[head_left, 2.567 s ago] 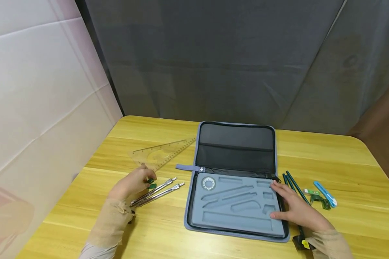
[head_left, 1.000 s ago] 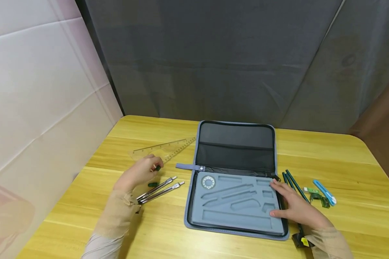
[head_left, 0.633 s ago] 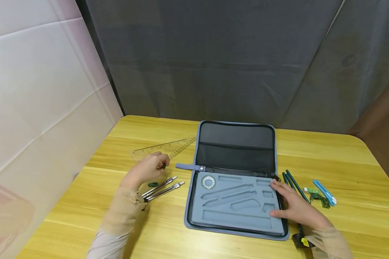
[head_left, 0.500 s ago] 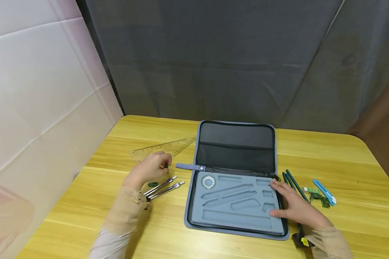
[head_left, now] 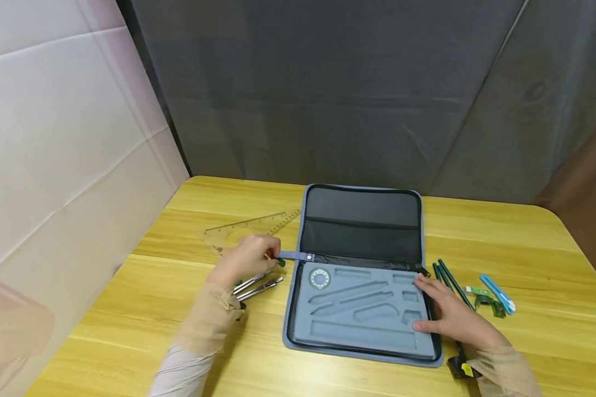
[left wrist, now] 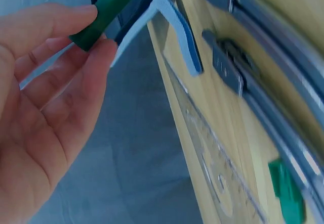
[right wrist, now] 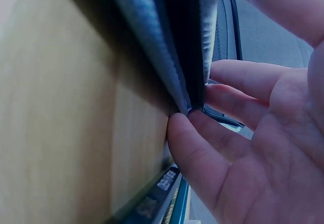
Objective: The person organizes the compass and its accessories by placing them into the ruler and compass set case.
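Observation:
In the head view my left hand (head_left: 250,258) is raised over the table, left of the unzipped case (head_left: 362,190). Its thumb and fingertips pinch a small dark green cylinder (left wrist: 101,16), clear in the left wrist view. Below that hand lie two silver compasses (head_left: 260,288), partly covered by it. A second green piece (left wrist: 287,191) is beside them. My right hand (head_left: 457,320) rests with extended fingers on the right edge of the grey moulded tray (head_left: 362,337) inside the case; its fingertips touch the edge in the right wrist view. A round dial (head_left: 320,279) sits in the tray's far left corner.
A clear set square (head_left: 238,231) lies behind the left hand, reaching the case. Past the right hand are dark green pencils (head_left: 449,278), a small green-and-white block (head_left: 475,290), green pieces (head_left: 496,310) and a blue cutter knife (head_left: 498,295). The case's strap (head_left: 290,255) sticks out left.
My left hand has picked up one of the two green pieces beside the compasses and carried it right, towards the case's strap. The right hand has stayed on the tray's edge.

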`<state>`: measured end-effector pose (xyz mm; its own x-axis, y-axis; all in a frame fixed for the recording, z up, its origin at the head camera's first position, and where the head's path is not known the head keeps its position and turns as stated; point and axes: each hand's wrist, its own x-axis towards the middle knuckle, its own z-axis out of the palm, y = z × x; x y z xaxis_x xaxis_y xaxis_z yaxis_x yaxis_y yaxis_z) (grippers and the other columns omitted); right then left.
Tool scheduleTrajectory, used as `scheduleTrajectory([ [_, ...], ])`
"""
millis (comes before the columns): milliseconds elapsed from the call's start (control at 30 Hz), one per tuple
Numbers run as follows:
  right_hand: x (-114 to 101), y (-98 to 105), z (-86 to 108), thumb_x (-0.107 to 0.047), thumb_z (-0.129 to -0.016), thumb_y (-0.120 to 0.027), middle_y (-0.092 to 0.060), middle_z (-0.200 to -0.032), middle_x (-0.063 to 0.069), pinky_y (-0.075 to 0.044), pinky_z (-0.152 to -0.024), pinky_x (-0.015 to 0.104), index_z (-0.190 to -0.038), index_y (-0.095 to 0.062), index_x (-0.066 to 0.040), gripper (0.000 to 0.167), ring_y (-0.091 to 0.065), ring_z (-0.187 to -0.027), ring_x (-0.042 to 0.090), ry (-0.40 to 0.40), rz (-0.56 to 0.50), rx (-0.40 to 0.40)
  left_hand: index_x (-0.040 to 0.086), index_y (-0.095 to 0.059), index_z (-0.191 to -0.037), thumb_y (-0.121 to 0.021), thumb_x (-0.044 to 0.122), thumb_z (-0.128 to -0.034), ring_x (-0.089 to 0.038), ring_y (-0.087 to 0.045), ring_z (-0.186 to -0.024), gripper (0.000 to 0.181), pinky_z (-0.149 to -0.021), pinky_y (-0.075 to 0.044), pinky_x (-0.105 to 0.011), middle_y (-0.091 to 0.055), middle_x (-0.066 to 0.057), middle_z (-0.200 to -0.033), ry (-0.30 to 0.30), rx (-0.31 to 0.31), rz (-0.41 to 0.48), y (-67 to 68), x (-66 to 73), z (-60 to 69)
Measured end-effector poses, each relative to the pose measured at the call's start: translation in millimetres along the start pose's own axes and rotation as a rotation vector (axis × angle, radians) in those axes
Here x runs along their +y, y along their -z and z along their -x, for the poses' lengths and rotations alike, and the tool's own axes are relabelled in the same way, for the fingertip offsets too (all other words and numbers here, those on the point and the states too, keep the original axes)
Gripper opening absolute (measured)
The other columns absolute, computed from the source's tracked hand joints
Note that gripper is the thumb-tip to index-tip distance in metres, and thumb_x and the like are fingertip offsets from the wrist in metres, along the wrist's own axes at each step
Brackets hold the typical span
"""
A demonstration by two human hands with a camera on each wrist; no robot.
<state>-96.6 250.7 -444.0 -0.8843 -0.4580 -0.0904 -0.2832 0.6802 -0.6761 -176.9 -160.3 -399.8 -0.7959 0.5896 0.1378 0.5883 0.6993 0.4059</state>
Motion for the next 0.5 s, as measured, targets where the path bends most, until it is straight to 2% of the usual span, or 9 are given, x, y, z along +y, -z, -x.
scheduleTrajectory([
  [300, 0, 0, 0.7, -0.036, -0.074, -0.072, -0.022, -0.139, 0.032, -0.037, -0.086, 0.06, -0.135, -0.033, 0.008, 0.085, -0.023, -0.122, 0.053, -0.001, 0.018, 0.014, 0.014, -0.055, -0.067, -0.066, 0.001, -0.0705, -0.011, -0.053, -0.065, 0.018, -0.059, -0.044, -0.022, -0.056, 0.006, -0.067, -0.042, -0.008, -0.026, -9.5, 8.1, -8.6],
  [500, 0, -1, 1.1, -0.035, -0.074, -0.073, -0.024, -0.139, 0.031, -0.038, -0.086, 0.06, -0.135, -0.034, 0.008, 0.084, -0.025, -0.121, 0.053, 0.013, 0.04, 0.021, 0.016, -0.054, -0.064, -0.067, 0.003, -0.0702, -0.006, -0.045, -0.06, 0.02, -0.055, -0.04, -0.02, -0.052, 0.006, -0.066, -0.05, -0.013, -0.033, -15.7, 14.0, -12.3],
])
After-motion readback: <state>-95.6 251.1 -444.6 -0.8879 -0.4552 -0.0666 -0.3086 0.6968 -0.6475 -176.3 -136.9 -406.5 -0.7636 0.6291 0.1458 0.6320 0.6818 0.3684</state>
